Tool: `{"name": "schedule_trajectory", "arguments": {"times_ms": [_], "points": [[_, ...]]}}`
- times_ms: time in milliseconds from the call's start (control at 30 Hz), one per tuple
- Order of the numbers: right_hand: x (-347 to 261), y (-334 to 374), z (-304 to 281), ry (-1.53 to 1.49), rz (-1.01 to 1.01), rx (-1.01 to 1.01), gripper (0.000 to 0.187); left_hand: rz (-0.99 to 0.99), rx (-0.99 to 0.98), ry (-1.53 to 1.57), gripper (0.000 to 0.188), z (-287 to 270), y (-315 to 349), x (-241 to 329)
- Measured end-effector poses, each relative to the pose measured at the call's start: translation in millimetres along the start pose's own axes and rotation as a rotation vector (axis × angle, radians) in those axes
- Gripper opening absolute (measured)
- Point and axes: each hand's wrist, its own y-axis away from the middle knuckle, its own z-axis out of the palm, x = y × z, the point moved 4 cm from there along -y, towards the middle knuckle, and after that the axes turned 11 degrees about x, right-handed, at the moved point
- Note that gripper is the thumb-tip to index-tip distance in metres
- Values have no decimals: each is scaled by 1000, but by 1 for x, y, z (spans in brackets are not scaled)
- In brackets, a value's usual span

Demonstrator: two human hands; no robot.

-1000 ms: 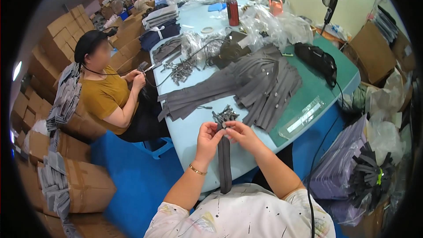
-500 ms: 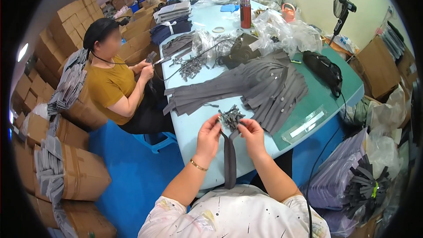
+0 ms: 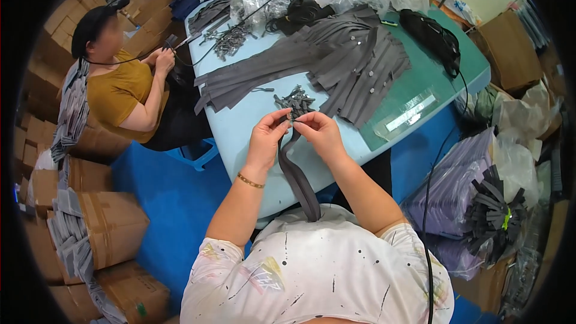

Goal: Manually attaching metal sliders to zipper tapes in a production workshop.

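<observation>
Since the earlier frame both hands sit a little higher over the bench's near edge. The left hand (image 3: 267, 138) and right hand (image 3: 321, 134) each pinch the top end of a grey strip (image 3: 298, 177), fingertips almost meeting. The strip's long axis runs from the hands down toward the person's lap. Just beyond lies a small pile of grey metal pieces (image 3: 294, 99), then fanned grey strips (image 3: 354, 66) toward the bench's (image 3: 420, 75) far right.

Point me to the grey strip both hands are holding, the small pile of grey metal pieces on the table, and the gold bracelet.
grey strip (image 3: 298, 177), head view, mid-length of the hanging band.
pile of metal pieces (image 3: 294, 99), head view, centre of the heap.
gold bracelet (image 3: 249, 181), head view, on the left wrist.
</observation>
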Motion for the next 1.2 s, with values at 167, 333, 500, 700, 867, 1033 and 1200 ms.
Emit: {"name": "schedule_trajectory", "arguments": {"times_ms": [167, 333, 500, 700, 867, 1033, 1200], "points": [[-2, 1, -8, 30, 39, -26, 14, 19, -53, -94, 24, 7, 6, 1], [-1, -3, -17, 143, 95, -56, 14, 338, -119, -476, 23, 11, 8, 7], [0, -6, -24, 146, 76, -88, 21, 344, -168, -604, 24, 13, 10, 9], [-5, -2, -23, -37, 56, -98, 29, -6, -66, -58, 21, 17, 12, 3], [-4, 2, -22, -8, 7, -148, 32, -231, -81, -27, 15, 2, 7, -14], [0, 2, -23, 34, -9, -161, 27, -229, -54, -55, 16, 3, 9, -14], [-3, 2, -24, 21, 8, -143, 24, -220, -38, -65, 17, 6, 9, -12]]}}
